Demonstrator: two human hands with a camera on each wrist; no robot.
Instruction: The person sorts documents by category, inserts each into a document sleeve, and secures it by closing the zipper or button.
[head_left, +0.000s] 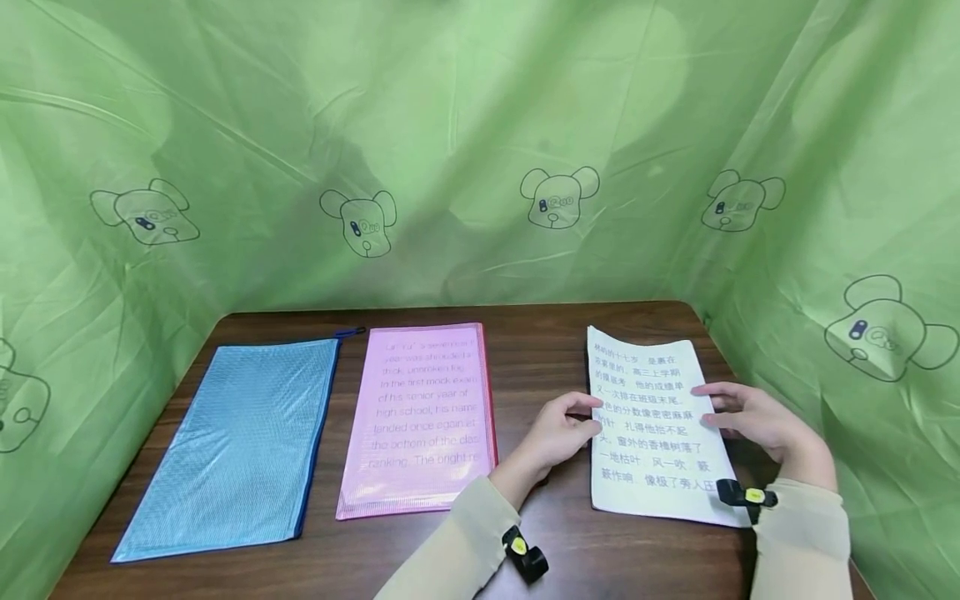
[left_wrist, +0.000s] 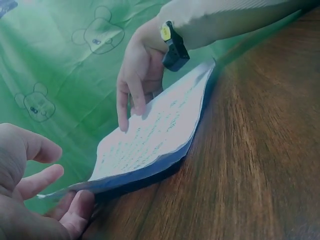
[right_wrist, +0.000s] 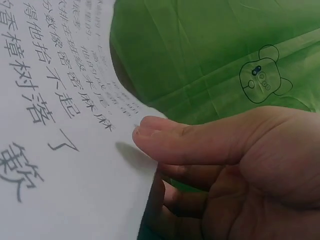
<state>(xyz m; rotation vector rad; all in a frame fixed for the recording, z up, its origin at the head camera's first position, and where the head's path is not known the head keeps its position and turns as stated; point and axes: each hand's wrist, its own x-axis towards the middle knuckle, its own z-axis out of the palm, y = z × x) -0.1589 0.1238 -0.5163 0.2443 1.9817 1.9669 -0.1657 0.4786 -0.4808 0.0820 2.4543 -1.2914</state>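
At the right of the wooden table (head_left: 538, 358), we see a printed paper stack (head_left: 651, 442), likely light, limp and easily creased, best taken by its long edges, one pinched by the right hand (head_left: 761, 423), the left hand's (head_left: 553, 432) fingers parted at the other.

Clear bench (head_left: 536, 362) lane between the pink zip folder (head_left: 416, 417) and printed sheets (head_left: 648, 425), far half; left hand (head_left: 557, 431) and forearm block the near half. Right hand (head_left: 772, 425) obstructs the sheets' right side. Green curtain (head_left: 465, 142) walls back and sides.
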